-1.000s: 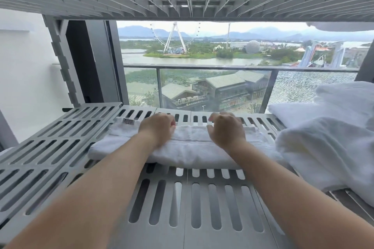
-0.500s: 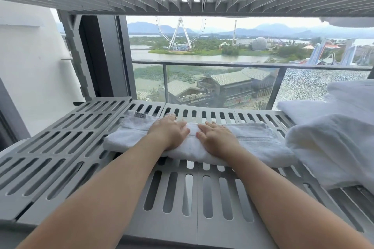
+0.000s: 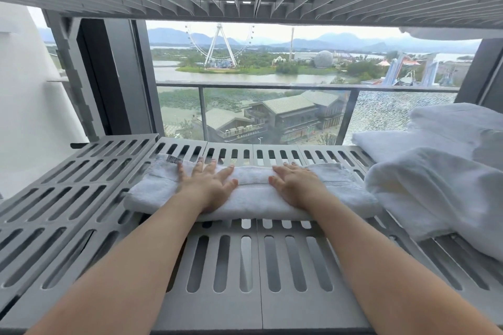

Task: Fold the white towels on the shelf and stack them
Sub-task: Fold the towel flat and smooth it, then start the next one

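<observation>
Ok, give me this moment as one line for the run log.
step: pressing folded towel flat | left hand: flat on towel | right hand: flat on towel | other white towels: piled at right on shelf

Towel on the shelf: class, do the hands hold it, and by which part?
Not gripped. The left hand and right hand lie flat on top of the towel, either side of its middle.

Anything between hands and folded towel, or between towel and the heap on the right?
Nothing visible: left hand and right hand lie flat on the folded towel; its right end reaches the towel heap.
</observation>
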Motion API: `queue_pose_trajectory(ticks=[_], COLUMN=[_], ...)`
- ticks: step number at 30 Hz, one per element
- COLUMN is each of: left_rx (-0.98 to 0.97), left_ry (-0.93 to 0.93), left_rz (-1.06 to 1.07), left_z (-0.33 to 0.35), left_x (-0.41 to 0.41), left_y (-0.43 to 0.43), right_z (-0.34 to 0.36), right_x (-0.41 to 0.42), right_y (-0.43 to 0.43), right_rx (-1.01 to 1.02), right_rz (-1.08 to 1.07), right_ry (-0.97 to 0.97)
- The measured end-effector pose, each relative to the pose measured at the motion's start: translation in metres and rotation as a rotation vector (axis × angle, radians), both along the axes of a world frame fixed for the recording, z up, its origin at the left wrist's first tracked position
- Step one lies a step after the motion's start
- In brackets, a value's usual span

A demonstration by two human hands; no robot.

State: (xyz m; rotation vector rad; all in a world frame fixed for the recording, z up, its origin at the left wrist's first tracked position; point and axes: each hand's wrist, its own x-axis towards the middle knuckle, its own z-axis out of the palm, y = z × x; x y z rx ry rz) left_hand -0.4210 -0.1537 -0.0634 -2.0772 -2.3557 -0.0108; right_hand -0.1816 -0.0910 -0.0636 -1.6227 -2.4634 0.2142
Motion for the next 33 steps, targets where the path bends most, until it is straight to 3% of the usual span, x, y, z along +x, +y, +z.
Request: queue_pose_trajectory(ticks=[5,14,17,20,22,27,29,33], left_rx=[-0.016,-0.011,-0.012,-0.036,-0.060,-0.181,-0.140,-0.019], left_ry=[-0.005,-0.022,-0.027,-0.026,-0.015,0.110,0.146,-0.068], left_rz=[0.006,0.013,0.013,0.020,0.023,0.033,0.014,-0.109], left_z=[-0.001,-0.003,-0.001,0.001,0.005,0.032,0.038,0.021], left_x=[-0.001,-0.003,-0.003,-0.001,0.002,0.022,0.040,0.071], left_y=[0.001,0.005,0.005,0.003,0.003,0.013,0.015,0.004], right_z=[-0.001,-0.004,-0.003,-0.005,-0.003,-0.007,-0.010,-0.010], right_x=[0.047,0.053,0.051,0.047,0.042,0.051,0.064,0.084], right_y=[0.006,0.001,-0.014,-0.038,-0.056,-0.090,-0.100,-0.112], right_rx=[-0.014,0.028,0.268,0.617,0.713,0.711,0.665,0.536], right_rz=[-0.193,-0.229,-0.245,-0.182,-0.141,-0.306,-0.412,-0.577], right_ry=[-0.066,0.036,0.216,0.256,0.265,0.157,0.118,0.132])
